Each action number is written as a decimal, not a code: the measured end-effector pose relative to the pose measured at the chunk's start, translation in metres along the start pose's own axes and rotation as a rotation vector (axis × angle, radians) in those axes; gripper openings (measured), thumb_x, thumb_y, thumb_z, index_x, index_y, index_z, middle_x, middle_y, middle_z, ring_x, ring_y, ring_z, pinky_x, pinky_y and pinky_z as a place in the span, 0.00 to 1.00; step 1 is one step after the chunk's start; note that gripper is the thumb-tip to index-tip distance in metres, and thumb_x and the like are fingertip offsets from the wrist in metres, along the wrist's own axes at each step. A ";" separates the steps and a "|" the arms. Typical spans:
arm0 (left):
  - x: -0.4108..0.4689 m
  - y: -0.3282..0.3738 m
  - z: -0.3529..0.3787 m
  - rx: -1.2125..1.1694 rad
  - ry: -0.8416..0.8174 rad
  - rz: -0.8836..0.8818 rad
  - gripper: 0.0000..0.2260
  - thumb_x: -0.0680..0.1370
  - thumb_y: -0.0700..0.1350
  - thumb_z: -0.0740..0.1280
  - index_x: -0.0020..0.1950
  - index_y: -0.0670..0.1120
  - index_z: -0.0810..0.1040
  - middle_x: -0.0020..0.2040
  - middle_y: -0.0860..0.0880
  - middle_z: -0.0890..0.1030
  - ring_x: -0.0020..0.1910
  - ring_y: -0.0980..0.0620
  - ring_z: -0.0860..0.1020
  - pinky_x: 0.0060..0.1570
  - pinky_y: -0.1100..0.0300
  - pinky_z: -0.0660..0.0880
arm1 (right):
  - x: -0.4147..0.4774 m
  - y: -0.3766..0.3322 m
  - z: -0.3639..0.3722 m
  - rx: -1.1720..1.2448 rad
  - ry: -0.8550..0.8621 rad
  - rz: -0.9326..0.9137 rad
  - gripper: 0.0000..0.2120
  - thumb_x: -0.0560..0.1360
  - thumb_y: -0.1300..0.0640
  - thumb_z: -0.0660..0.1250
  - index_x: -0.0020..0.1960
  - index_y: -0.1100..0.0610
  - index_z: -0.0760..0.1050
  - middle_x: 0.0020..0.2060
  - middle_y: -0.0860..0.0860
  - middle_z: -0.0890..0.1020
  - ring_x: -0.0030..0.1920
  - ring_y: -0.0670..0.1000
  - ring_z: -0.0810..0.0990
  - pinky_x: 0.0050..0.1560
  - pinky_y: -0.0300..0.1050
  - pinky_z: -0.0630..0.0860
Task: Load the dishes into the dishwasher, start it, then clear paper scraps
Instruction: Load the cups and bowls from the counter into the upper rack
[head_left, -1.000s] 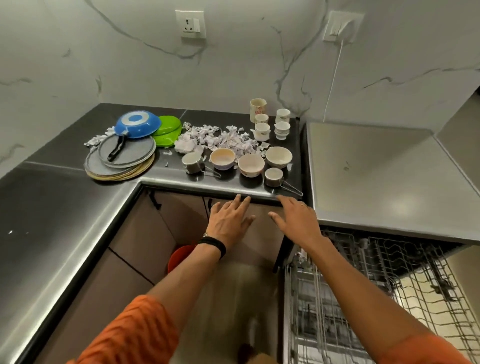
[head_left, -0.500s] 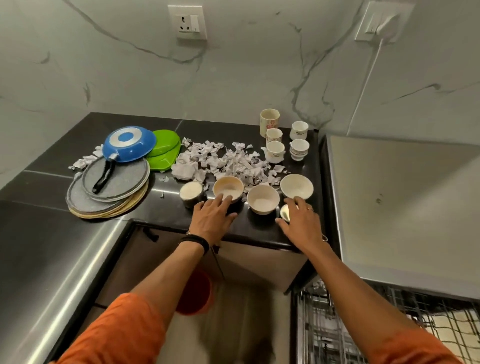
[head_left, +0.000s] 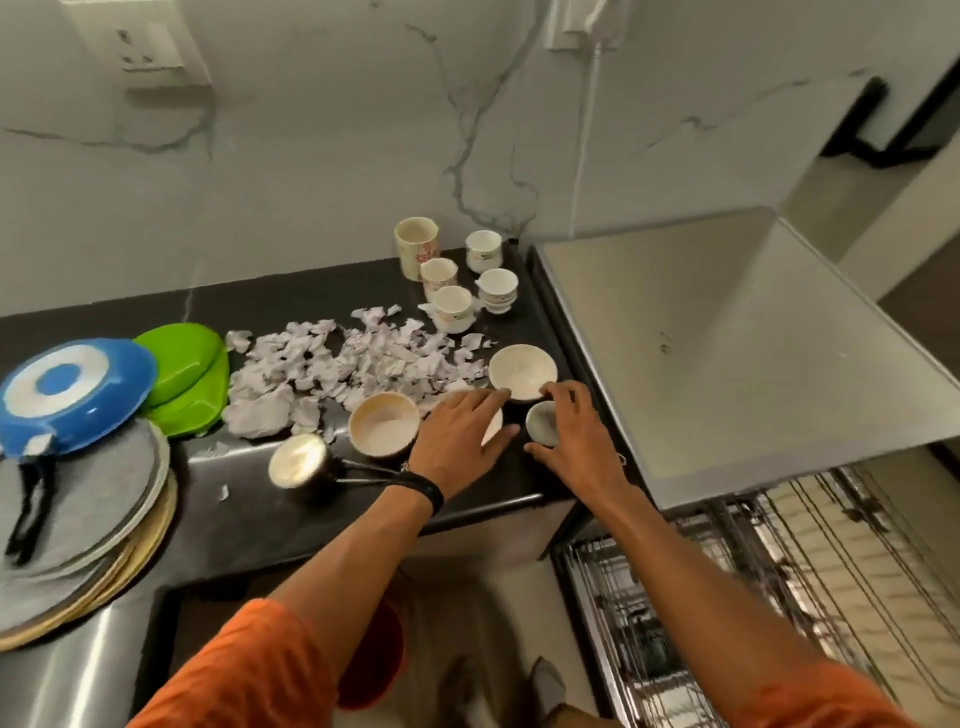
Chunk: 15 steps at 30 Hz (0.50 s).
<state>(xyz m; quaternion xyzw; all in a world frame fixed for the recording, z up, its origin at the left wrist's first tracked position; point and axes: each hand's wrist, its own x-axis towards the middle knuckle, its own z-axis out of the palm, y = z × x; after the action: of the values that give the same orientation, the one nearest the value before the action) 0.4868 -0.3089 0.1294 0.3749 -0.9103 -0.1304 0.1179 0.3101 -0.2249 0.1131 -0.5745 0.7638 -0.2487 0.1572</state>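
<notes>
Loading step, barely begun. Far left on the counter (head_left: 260, 519): plates (head_left: 104, 493), then scraps (head_left: 337, 358). Centre: left hand (head_left: 460, 441) flat over a bowl (head_left: 494, 423), fingers straight, no grip. Beside it: right hand (head_left: 576, 441) curled round a cup (head_left: 540, 421). Next, likely: lift the 2, carry right into the rack (head_left: 675, 597).

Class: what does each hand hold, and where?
Right hand grips the small cup round its sides. Left hand lies over a bowl; grip unclear.

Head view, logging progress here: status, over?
Left hand over middle bowl, grip unclear. Right hand curled round small cup. Dishwasher rack pulled out. Paper scraps behind, clear of both hands.
</notes>
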 end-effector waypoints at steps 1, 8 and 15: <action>0.008 0.006 0.002 -0.022 -0.013 0.045 0.25 0.82 0.59 0.64 0.75 0.49 0.71 0.69 0.47 0.78 0.66 0.45 0.75 0.63 0.50 0.73 | -0.003 0.001 -0.007 0.021 0.032 0.014 0.38 0.69 0.51 0.81 0.72 0.51 0.64 0.71 0.51 0.64 0.65 0.56 0.76 0.63 0.53 0.79; 0.057 0.089 0.030 -0.255 -0.158 0.306 0.25 0.80 0.60 0.65 0.74 0.53 0.71 0.68 0.52 0.77 0.62 0.50 0.77 0.59 0.51 0.78 | -0.044 0.036 -0.066 -0.009 0.247 0.190 0.30 0.71 0.60 0.75 0.69 0.54 0.65 0.70 0.54 0.64 0.52 0.63 0.81 0.46 0.54 0.79; 0.090 0.200 0.064 -0.417 -0.375 0.415 0.29 0.75 0.56 0.73 0.75 0.53 0.71 0.67 0.53 0.78 0.57 0.53 0.80 0.57 0.51 0.79 | -0.107 0.104 -0.113 -0.036 0.400 0.360 0.31 0.69 0.61 0.77 0.67 0.60 0.67 0.66 0.57 0.67 0.49 0.61 0.81 0.41 0.44 0.75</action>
<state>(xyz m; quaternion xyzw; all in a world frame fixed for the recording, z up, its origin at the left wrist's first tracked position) 0.2739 -0.2264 0.1450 0.1191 -0.9267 -0.3533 0.0465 0.1987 -0.0779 0.1435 -0.3717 0.8738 -0.3117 0.0349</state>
